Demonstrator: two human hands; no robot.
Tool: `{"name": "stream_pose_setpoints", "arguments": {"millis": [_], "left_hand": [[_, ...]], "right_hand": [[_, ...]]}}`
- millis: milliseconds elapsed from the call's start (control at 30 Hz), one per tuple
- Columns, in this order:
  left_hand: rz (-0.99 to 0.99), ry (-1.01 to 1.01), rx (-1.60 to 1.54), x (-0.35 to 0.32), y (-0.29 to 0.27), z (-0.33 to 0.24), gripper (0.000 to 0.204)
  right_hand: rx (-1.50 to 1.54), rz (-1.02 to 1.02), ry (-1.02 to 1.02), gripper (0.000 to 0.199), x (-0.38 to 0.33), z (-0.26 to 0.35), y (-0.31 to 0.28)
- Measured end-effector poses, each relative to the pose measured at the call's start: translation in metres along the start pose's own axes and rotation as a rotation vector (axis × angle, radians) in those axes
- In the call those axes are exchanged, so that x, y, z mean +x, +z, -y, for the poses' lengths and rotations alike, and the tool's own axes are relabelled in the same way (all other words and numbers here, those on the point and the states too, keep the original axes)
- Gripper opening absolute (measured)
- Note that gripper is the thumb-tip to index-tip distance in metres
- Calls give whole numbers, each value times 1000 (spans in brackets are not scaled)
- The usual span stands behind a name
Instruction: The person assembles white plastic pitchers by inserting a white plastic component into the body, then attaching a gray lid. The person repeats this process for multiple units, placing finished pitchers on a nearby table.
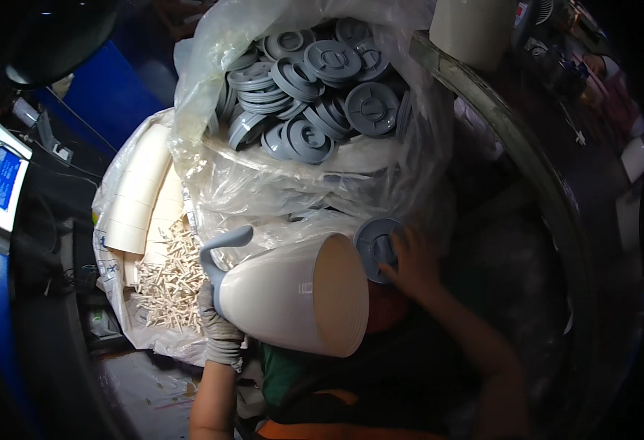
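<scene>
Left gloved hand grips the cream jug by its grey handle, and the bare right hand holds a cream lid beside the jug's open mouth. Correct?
Not quite: the head view shows the lid in the right hand is grey, not cream. The rest stands: the gloved left hand grips the cream jug by its grey handle.

The jug (292, 297) is cream plastic, smooth with a soft satin sheen; its handle (223, 246) is grey-blue plastic, matt. The lid (375, 248) under the bare right hand (410, 268) is the same matt grey plastic, ribbed. The left hand (219, 330) wears a grey knitted cloth glove, rough-textured. The bag (263, 176) holding the lids is thin clear plastic film, crinkled and glossy.
</scene>
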State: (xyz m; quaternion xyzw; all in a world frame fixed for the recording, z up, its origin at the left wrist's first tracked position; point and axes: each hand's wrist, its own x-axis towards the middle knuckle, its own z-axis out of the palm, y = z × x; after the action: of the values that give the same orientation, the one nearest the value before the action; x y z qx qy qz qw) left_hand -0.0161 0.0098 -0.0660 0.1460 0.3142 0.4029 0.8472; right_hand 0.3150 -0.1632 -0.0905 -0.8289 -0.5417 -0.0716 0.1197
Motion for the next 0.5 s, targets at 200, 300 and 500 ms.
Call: {"name": "stream_pose_setpoints", "arguments": {"millis": [200, 300, 500], "left_hand": [[-27, 140, 59, -12, 7, 6, 52], [0, 155, 54, -18, 0, 4, 50], [-25, 242, 157, -44, 11, 3, 47]], "right_hand": [[44, 329, 126, 62, 16, 24, -13], [151, 464, 328, 62, 31, 33, -19], [1488, 55, 452, 58, -10, 24, -55]]}}
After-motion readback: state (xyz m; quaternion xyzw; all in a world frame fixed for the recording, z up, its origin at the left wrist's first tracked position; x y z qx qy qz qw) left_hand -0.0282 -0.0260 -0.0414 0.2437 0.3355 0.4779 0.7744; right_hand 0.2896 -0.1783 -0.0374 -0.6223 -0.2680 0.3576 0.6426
